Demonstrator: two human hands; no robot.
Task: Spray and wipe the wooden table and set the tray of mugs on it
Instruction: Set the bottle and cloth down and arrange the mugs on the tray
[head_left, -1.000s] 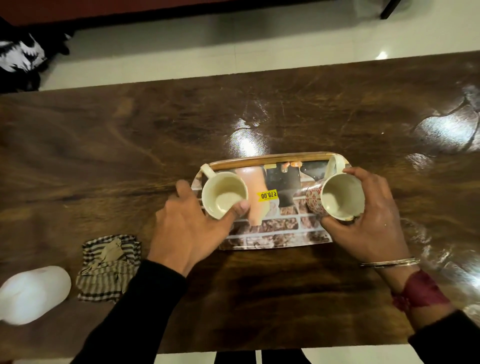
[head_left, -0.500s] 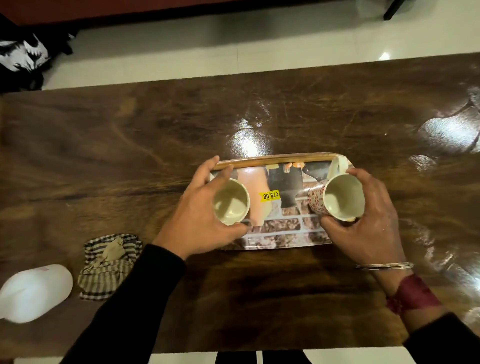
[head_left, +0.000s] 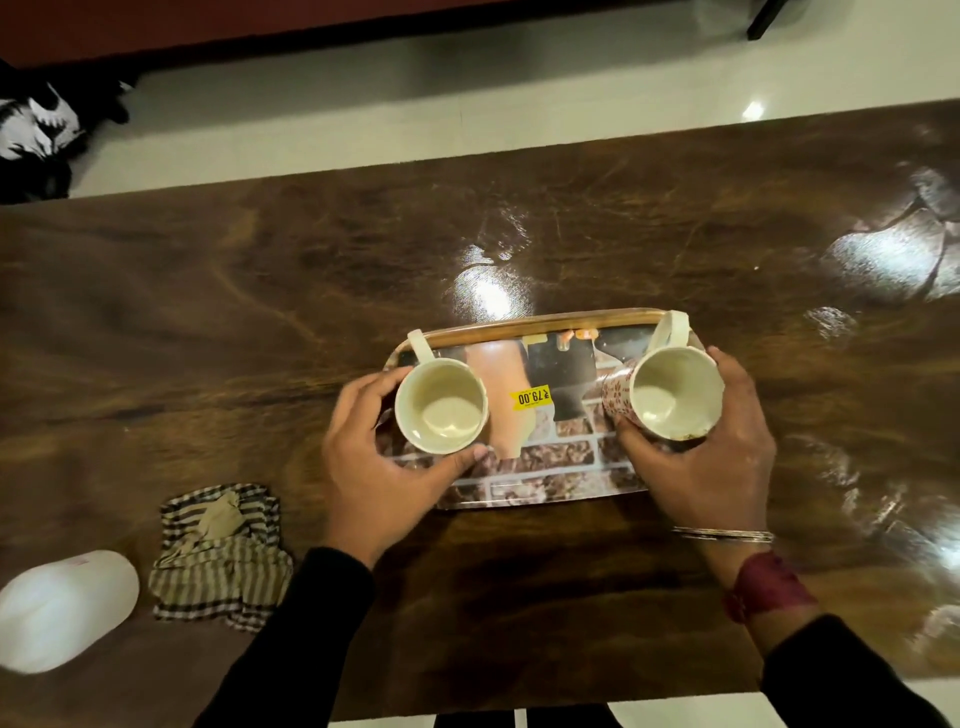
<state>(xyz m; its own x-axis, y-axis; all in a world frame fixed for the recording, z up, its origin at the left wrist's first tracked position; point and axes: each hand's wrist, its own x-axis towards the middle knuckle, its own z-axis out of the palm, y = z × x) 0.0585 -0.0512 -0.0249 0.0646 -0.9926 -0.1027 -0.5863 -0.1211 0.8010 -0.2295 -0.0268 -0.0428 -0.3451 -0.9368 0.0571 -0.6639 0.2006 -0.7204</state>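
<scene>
Tray (head_left: 545, 326) sits flat on the counter (head_left: 260, 312), about mid-width and closer to my edge than the far edge. Its long axis runs left to right across me, with one mug at each end.

My left hand (head_left: 374, 467) is curled round the left mug (head_left: 441, 405), thumb on the near side and fingers on the outer wall, gripping it. My right hand (head_left: 711, 467) wraps the right mug (head_left: 670, 397) the same way, thumb near and fingers round the far right side. The right mug looks tipped a little toward the tray's middle, with its patterned side showing on the left. That could be lens distortion, I can't be sure. The left mug looks upright. Both handles point away from me, toward the far rim. A yellow price sticker (head_left: 531, 398) lies between the mugs.

The key relation is that each mug lies directly ahead of its own hand, so neither arm needs to cross. The left hand is nearer the left end and the right hand nearer the right end.

My judgement is that spraying and wiping are done, since the counter is glossy, and the tray is placed. What's left is to settle the right mug square and let go, drawing my hands back along the tray's short axis. The risk is dragging a mug over on release.

The striped cloth (head_left: 221, 556) and white bottle (head_left: 62, 608) are on the counter to my left, well apart from the tray.
</scene>
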